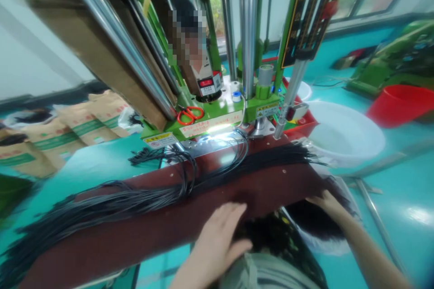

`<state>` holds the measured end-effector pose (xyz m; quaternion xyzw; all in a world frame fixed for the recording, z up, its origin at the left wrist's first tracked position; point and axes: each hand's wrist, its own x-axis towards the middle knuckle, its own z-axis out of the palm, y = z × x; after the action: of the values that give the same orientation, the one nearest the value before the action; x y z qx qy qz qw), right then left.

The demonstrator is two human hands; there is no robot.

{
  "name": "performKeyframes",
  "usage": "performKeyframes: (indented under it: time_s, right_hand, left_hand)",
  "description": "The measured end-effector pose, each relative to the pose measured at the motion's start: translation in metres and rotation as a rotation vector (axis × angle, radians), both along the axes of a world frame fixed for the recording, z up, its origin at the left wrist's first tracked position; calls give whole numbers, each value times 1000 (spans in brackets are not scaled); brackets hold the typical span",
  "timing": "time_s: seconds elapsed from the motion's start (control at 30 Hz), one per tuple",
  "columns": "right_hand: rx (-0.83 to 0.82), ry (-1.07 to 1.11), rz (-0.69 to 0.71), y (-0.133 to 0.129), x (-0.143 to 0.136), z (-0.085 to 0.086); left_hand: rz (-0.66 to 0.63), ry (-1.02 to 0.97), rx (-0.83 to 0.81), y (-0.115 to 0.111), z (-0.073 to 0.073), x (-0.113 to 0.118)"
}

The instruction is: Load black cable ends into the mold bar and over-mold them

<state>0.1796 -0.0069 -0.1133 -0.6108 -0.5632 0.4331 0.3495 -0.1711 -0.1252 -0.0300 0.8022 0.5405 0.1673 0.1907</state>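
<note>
My left hand [222, 235] is open at the near edge of the brown work table [135, 230]. Its fingers are stretched forward and the thumb stands apart, with nothing in it. To the right, my right hand [325, 203] hangs above a white-lined container [334, 246] of dark strands [312, 219]. Its fingers look spread, though they are small and slightly blurred. A long bundle of thin black cables [129, 205] runs across the left of the table. Another black cable bundle [271, 156] lies at the right, and looped cables reach the machine's lit plate [210, 142].
A green machine [230, 115] with chrome columns [249, 31] stands behind the table. Orange-handled scissors [190, 115] lie on it. Paper sacks [57, 137] are at the left; a white basin [346, 131] and a red tub [403, 104] are at the right. A metal bar [379, 221] stands nearby.
</note>
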Motion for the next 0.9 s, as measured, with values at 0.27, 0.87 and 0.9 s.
performKeyframes:
  time_s: [0.27,0.87,0.9]
  right_hand:
    - [24,71,-43,-5,-2,-4]
    - [35,205,51,-10,-6,11]
    - [34,215,57,-9,-6,12]
  left_hand:
    - [-66,499,414,134,0,74]
    - [25,376,370,148,36,75]
    - [58,239,362,148,40,71]
